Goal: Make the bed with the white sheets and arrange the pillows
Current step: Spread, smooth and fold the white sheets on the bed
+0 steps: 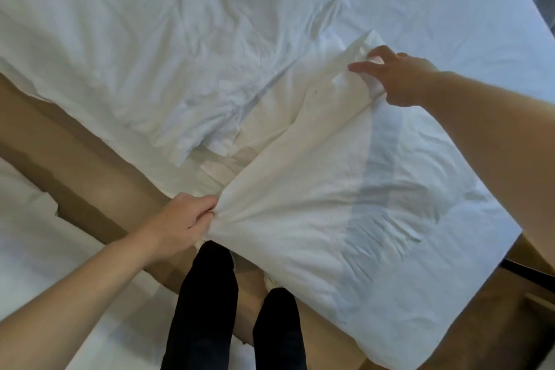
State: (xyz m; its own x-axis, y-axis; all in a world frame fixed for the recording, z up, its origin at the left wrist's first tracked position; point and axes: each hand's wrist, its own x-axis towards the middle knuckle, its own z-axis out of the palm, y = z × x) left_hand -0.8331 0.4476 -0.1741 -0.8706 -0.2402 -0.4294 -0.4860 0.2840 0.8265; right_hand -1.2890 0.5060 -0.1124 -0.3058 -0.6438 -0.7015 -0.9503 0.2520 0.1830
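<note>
We have the pillow caught at two corners. The left hand has its fingers curled tight round the near corner, and the cloth bunches into a fan of creases running out from the fist. The right hand is on the far corner: its fingers fold over a gathered wad of the case, with the thumb stretched out along the top. Both hands are closed on fabric, neither one loose.

The left forearm comes up from the lower left with the wrist straight. The right arm reaches in from the right edge, bare and extended, palm turned down over its corner.

Between the hands, the pillow is stretched taut and slanted across the near edge of the bed, with its lower part hanging out past that edge over the floor. It is white, plump and softly wrinkled, and a grey shadow band crosses its middle.

Beyond it, a rumpled white sheet covers the left of the bed, heavily creased near the edge. We see two legs in black standing on the tan floor, just below the pillow. A second white bed fills the lower left.
</note>
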